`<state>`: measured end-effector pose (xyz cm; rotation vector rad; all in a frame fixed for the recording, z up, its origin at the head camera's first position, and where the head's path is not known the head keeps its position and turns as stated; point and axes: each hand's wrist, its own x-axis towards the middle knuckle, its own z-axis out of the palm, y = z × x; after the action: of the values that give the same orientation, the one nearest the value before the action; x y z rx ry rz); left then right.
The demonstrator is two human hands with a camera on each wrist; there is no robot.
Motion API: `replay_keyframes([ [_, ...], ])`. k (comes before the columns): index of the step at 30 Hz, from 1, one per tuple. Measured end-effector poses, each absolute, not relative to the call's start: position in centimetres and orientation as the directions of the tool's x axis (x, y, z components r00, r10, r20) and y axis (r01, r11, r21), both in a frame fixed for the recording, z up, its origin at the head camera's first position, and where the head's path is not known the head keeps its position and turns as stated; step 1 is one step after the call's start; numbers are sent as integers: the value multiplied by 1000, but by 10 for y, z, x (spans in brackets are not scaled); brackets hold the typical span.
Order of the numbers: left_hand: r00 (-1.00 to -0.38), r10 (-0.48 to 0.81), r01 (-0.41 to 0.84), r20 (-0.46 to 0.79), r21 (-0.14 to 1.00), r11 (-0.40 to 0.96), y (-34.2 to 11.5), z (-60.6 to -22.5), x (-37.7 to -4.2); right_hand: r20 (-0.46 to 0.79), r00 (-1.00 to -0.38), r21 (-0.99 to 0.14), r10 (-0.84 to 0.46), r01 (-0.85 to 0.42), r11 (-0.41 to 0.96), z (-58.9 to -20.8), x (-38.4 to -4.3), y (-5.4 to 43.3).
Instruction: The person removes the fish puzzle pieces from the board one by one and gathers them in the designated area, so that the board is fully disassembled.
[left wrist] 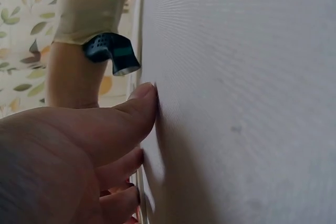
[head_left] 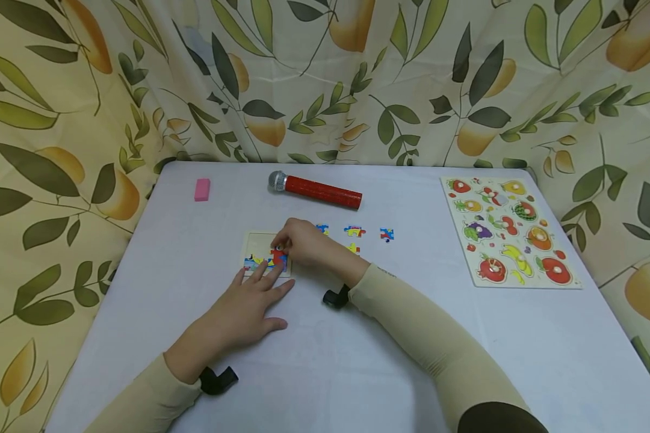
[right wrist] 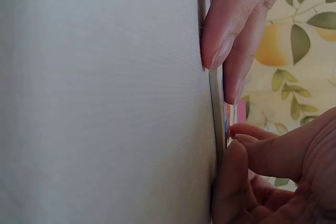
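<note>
A small jigsaw puzzle tray (head_left: 256,240) lies left of the table's middle, its lower part filled with colourful pieces and its upper left bare. My left hand (head_left: 238,313) lies spread with fingertips on the tray's near edge and the pieces there; the thumb rests out to the side on the cloth. From the right, my right hand (head_left: 306,243) reaches over the tray and pinches a puzzle piece (head_left: 279,247) between thumb and forefinger, at the tray's right side. The fingers hide most of that piece. In the right wrist view, thumb and fingertips (right wrist: 239,142) meet close against the tray.
Several loose jigsaw pieces (head_left: 387,234) lie right of the tray, some partly behind the right hand. A red microphone (head_left: 322,191) and a pink block (head_left: 202,189) lie at the back. A fruit puzzle board (head_left: 511,234) lies at the right. A patterned curtain (head_left: 325,84) hangs behind.
</note>
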<state>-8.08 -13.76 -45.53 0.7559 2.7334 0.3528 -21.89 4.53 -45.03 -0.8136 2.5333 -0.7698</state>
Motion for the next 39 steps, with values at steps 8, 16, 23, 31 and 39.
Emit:
replay_keyframes([
  [8,-823,528,453,-210,318,833,-136,-452,-80,-167,-761,-571,-627,-444,691,-451,-215,45],
  [16,-832,515,437,-207,325,838,-135,-453,-80,-188,-771,-576,-608,-415,705,-452,-212,40],
  [23,-833,512,438,-209,315,842,-135,-456,-81,-192,-784,-593,-591,-387,706,-453,-209,41],
  [31,-833,510,436,-214,315,843,-135,-455,-80,-182,-804,-635,-566,-344,691,-457,-210,42],
  [39,-834,507,433,-216,312,846,-135,-455,-80,-159,-818,-672,-553,-320,668,-454,-208,44],
])
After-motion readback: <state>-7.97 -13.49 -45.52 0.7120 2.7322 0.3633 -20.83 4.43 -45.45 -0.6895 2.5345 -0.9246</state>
